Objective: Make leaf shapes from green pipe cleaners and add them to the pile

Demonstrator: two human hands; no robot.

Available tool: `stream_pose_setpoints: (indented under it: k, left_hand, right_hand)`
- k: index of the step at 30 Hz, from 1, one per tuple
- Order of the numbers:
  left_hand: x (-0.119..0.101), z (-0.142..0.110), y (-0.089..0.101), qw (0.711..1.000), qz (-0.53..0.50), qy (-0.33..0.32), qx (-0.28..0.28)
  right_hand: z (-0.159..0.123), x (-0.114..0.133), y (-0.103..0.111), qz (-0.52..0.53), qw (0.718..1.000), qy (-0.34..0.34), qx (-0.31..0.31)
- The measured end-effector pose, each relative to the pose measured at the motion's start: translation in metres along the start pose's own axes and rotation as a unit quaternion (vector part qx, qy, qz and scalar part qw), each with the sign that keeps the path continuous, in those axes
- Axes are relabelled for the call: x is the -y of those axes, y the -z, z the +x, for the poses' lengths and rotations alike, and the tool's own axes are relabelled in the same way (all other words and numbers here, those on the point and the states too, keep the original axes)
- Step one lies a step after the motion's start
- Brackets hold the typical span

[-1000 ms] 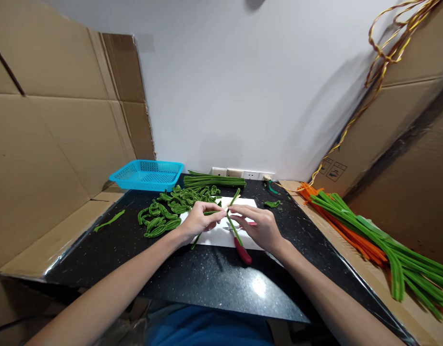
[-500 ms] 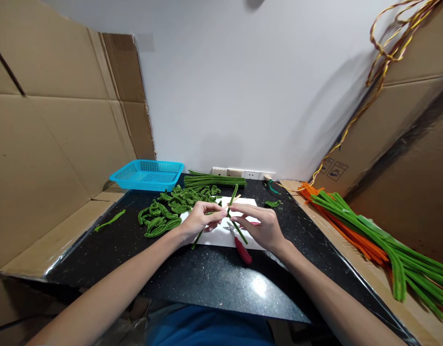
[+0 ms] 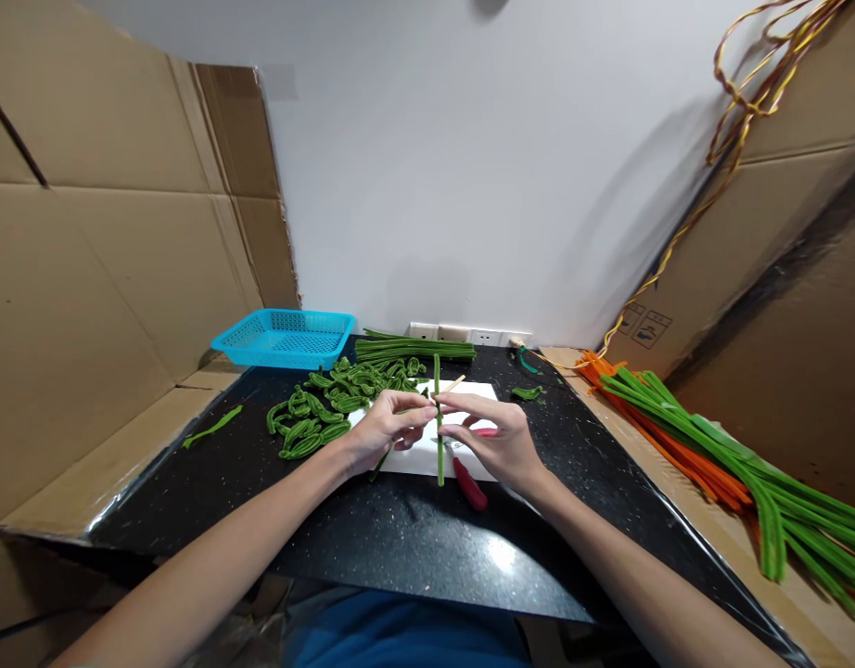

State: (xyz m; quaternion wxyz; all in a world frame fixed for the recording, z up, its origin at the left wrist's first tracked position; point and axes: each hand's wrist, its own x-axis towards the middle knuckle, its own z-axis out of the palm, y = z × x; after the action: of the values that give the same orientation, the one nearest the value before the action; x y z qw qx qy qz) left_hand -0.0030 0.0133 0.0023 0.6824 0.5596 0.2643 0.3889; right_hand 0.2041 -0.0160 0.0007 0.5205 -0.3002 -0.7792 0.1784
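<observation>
Over a white sheet [image 3: 414,462], my left hand [image 3: 386,427] is closed in a pinch at the middle of a green pipe cleaner [image 3: 440,459]. A second green strand [image 3: 378,468] sticks out below that hand. A thin wooden stick [image 3: 457,382] slants up to the right from the fingertips; how it meets the strands is hidden. From the right side, the thumb and index finger of my right hand [image 3: 504,434] are on the upright pipe cleaner. Red-handled pliers [image 3: 470,486] lie beneath, partly covered by my right hand.
Looped green pipe-cleaner pieces [image 3: 309,417] are heaped at left, before a blue basket [image 3: 285,353]. A bundle of straight green stems [image 3: 414,350] lies at the back. One looped piece [image 3: 527,393] sits to the right. Green and orange pipe cleaners [image 3: 720,450] rest on cardboard at far right.
The pipe cleaner between my hands has swung from slanting to nearly vertical, its lower end moving left. My right hand has shifted slightly left; my left hand stays nearly in place.
</observation>
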Motion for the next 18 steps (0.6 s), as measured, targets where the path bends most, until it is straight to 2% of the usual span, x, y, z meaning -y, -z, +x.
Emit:
stream_pose_setpoints:
  k: [8,18]
  left_hand:
    - [0.0041,-0.0006,0.0022,1.000,0.011,0.016,0.021]
    - [0.0067,0.0021,0.0002,0.999,0.017,-0.018,-0.022]
  right_hand:
    - [0.0014,0.0055,-0.0037,0.023,1.000,-0.004,0.013]
    - [0.0015,0.0050,-0.0056,0.027,0.999,0.022,0.005]
